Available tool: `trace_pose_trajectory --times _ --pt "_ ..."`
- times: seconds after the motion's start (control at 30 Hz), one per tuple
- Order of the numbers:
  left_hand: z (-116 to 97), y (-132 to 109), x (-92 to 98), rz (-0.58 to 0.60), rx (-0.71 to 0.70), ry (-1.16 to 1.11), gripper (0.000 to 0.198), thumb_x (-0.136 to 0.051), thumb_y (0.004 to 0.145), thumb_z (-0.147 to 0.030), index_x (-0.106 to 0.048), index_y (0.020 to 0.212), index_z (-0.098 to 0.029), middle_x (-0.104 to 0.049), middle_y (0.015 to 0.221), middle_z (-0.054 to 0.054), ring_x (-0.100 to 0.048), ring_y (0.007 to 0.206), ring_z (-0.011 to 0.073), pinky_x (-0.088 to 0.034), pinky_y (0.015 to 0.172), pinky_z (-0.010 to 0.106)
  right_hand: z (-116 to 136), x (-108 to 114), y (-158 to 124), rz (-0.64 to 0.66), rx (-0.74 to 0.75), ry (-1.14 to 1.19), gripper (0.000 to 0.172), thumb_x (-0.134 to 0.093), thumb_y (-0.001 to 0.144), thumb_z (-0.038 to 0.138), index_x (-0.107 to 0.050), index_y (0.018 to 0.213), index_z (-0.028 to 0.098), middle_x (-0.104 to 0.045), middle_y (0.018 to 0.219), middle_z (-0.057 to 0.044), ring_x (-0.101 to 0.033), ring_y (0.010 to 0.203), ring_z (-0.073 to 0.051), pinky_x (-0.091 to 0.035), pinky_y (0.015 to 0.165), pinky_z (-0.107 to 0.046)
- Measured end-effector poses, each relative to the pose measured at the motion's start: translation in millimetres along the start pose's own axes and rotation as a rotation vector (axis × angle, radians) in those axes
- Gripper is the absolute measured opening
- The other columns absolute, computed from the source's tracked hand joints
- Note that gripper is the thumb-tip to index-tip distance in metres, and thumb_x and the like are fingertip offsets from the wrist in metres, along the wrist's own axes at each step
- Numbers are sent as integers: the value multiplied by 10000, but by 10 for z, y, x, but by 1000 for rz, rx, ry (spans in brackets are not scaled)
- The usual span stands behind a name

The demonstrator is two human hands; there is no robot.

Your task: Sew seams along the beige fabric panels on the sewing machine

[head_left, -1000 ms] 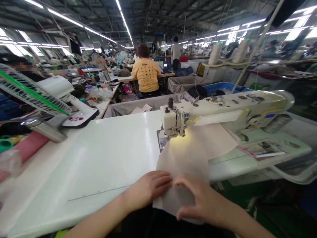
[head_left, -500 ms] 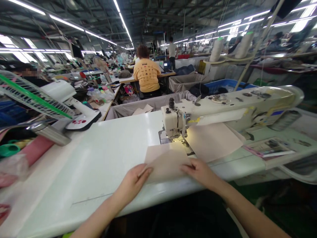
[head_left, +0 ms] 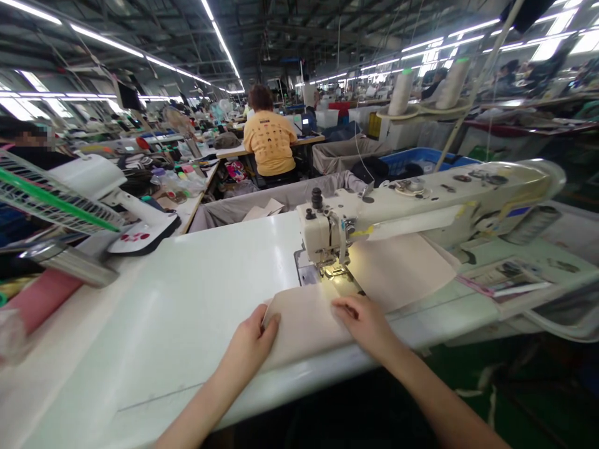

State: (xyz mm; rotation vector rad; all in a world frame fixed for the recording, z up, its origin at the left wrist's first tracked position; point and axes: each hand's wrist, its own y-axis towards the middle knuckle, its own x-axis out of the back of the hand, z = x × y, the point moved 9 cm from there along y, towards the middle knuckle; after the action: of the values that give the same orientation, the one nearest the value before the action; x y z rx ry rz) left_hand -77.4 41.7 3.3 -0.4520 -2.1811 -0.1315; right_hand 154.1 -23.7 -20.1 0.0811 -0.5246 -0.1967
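Note:
A folded beige fabric piece [head_left: 304, 321] lies flat on the white sewing table [head_left: 196, 299], just in front of the sewing machine [head_left: 421, 202] and its lit needle area [head_left: 334, 271]. My left hand [head_left: 250, 346] pinches the piece's left edge with thumb on top. My right hand [head_left: 365, 324] presses on the piece's right side with fingers curled over it. A second beige piece [head_left: 402, 271] lies under the machine arm to the right.
A white desk fan [head_left: 93, 193] stands at the table's left, with pink rolls [head_left: 42, 299] beside it. A grey fabric bin [head_left: 276, 199] sits behind the table. A person in a yellow shirt [head_left: 271, 143] sits further back. Papers [head_left: 505, 280] lie at the right.
The fabric, earlier draped rounded over the table edge, is now folded flat near the needle. Both hands moved forward with it, and the view shifted slightly.

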Motion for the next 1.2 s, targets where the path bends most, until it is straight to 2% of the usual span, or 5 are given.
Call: trace_pose_trajectory --times 0.67,0.83,0.97,1.1,1.2 --pt "71 135 -118 86 90 187 247 -381 954 -353 -578 987 -207 -702 768 50 -692 747 257 -468 696 322 -104 -21 45 -72 -21 -39 192 -574 863 210 -759 913 194 -744 902 -67 -680 817 -212 -511 771 -311" --pt "0 121 -161 164 126 402 207 -404 996 -307 -566 993 -179 -723 793 82 -720 801 268 -483 699 318 -49 -11 79 -46 -45 -149 181 -588 869 152 -759 893 206 -744 872 -50 -691 812 -202 -517 774 -296" --pt "-101 72 -52 132 146 672 272 -469 980 -350 -564 1137 -150 -734 934 134 -729 825 317 -537 693 389 195 43 31 -15 113 -454 164 -606 911 203 -743 825 230 -701 914 -74 -671 856 -234 -538 780 -351" --pt "-499 94 -50 -135 -199 716 503 -568 866 -170 -489 1362 -133 -595 1353 205 -594 1232 369 -509 973 520 394 53 -89 -18 401 -567 139 -596 912 147 -720 907 211 -656 1217 -116 -618 1120 -287 -532 941 -442" --pt "-781 67 -430 -82 -565 505 581 -512 879 -110 -423 1452 -148 -458 1524 165 -454 1402 293 -450 1109 454 344 22 -110 14 476 -502 176 -554 937 138 -696 1023 195 -679 1182 -114 -651 1071 -254 -554 941 -423"
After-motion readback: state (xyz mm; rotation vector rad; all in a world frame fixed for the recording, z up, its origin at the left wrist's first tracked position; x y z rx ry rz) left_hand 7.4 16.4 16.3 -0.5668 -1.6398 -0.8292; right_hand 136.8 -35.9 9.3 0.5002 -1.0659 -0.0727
